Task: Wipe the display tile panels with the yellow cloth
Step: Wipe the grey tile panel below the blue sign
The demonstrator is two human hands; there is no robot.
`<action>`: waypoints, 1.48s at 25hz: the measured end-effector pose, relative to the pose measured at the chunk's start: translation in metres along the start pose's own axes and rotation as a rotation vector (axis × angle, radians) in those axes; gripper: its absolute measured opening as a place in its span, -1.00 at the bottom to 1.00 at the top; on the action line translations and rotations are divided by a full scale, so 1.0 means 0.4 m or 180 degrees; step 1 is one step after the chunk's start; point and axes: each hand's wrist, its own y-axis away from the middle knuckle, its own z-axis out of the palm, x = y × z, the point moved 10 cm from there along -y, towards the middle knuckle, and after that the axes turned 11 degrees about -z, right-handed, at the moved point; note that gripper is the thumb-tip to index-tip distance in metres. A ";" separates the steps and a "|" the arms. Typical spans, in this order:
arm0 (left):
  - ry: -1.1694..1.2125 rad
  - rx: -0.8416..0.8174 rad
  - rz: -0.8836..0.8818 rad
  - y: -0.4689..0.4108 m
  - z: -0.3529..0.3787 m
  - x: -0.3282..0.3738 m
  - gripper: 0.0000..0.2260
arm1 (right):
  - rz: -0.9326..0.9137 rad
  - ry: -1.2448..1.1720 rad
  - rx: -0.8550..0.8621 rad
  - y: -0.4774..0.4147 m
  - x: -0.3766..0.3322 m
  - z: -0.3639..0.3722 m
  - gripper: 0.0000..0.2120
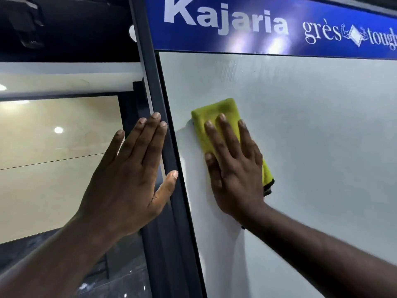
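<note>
R hand [234, 168] flat, presses yellow cloth [217, 112] on tile panel [311, 136].

Blue Kajaria sign [268, 24] across the top, dark frame post [171, 244] under it, glossy beige wall [53, 179] at left

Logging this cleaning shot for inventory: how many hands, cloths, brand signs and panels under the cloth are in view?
Hands: 2, left hand and right hand
Cloths: 1, yellow cloth
Signs: 1, blue sign
Panels under the cloth: 1, pale panel
Total: 5
</note>
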 end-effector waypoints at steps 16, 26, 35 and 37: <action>-0.0560 -0.0211 0.0250 -0.152 0.160 0.327 -0.14 | -0.0061 0.0208 0.0279 0.073 0.595 -0.105 -0.47; -0.0452 -0.0198 0.0517 -0.303 0.257 0.654 -0.14 | -0.0950 0.0096 -0.0192 0.100 0.881 -0.136 -0.46; -0.0494 -0.0159 0.0715 -0.449 0.346 0.931 -0.13 | -0.1566 0.0172 -0.0135 0.137 1.122 -0.168 -0.47; -0.0497 -0.0176 0.0762 -0.484 0.371 0.995 -0.13 | -0.1556 0.0145 0.0009 0.144 1.211 -0.203 -0.48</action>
